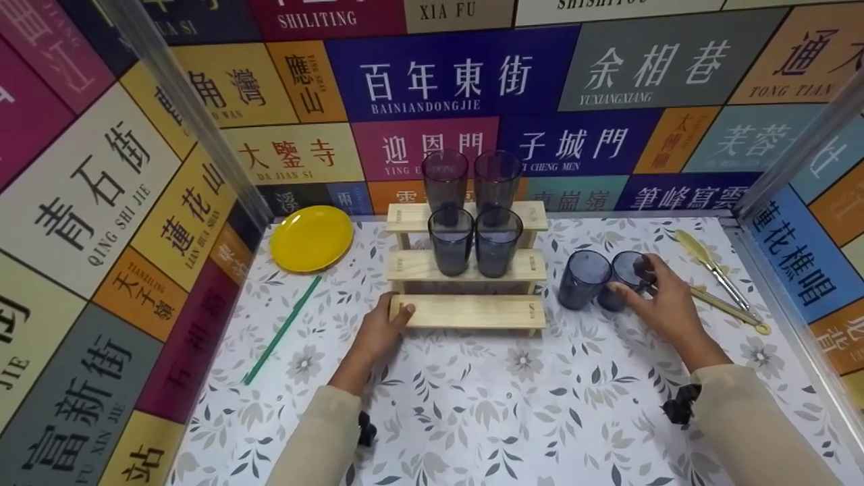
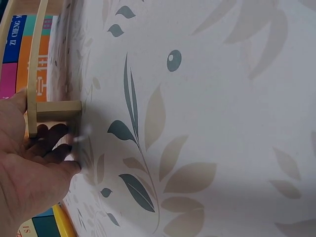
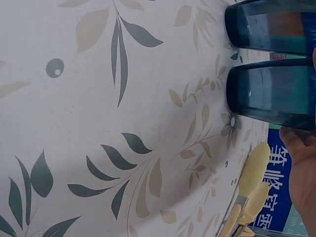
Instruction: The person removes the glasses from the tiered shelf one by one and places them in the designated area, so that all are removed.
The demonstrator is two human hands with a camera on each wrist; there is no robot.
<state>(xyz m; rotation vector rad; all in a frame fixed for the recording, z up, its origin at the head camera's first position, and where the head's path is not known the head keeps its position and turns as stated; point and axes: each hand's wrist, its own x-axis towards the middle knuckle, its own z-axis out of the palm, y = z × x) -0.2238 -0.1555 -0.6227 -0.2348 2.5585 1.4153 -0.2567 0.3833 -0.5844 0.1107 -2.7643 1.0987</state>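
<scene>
A three-tier wooden stand is at the centre of the table in the head view. My left hand grips the left end of its lowest step, thumb on top and fingers beneath. Two tinted drinking glasses stand on the middle step, and two more glasses are on the top step. To the right of the stand, my right hand holds a tinted glass between thumb and fingers. Close beside that one stands another tinted glass on the table.
A yellow plate lies at the back left, with a thin green stick in front of it. Yellow-tipped tongs lie at the right, just beyond my right hand. Printed panels enclose the table's back and sides.
</scene>
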